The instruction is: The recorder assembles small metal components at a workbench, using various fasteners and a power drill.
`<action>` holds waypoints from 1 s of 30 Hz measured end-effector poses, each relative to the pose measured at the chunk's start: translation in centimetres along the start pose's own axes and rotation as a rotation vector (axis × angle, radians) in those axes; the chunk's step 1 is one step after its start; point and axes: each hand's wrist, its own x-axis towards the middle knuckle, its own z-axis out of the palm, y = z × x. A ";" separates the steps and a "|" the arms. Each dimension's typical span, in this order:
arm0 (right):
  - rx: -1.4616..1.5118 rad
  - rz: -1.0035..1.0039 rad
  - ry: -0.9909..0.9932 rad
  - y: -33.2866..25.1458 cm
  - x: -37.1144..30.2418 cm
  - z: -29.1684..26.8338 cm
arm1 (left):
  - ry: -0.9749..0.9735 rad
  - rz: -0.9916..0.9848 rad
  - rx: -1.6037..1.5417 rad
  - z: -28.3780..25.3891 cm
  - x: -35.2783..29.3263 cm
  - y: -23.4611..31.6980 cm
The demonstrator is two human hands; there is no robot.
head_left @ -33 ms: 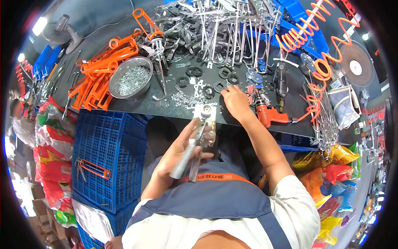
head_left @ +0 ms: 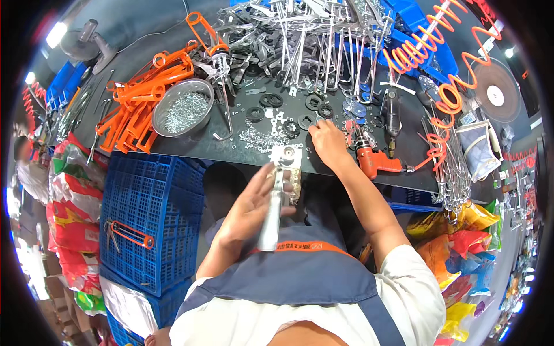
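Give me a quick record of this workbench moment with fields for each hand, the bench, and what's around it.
left hand: holds a long silver metal part upright at the bench edge
right hand: reaches onto the black bench, fingers among small washers
near right hand: orange power tool
bench left: steel bowl of small hardware, orange metal frames
bench back: pile of silver metal frames
below bench: blue plastic crate

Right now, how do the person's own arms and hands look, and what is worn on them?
Both hands, the left hand and the right hand, are bare, without gloves. The forearms are uncovered; short white sleeves end at the upper arm, under a grey-blue apron with an orange band.
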 end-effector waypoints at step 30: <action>0.939 0.104 0.041 -6.5 10.4 -3.5 | 0.587 0.405 0.333 -4.2 0.4 0.7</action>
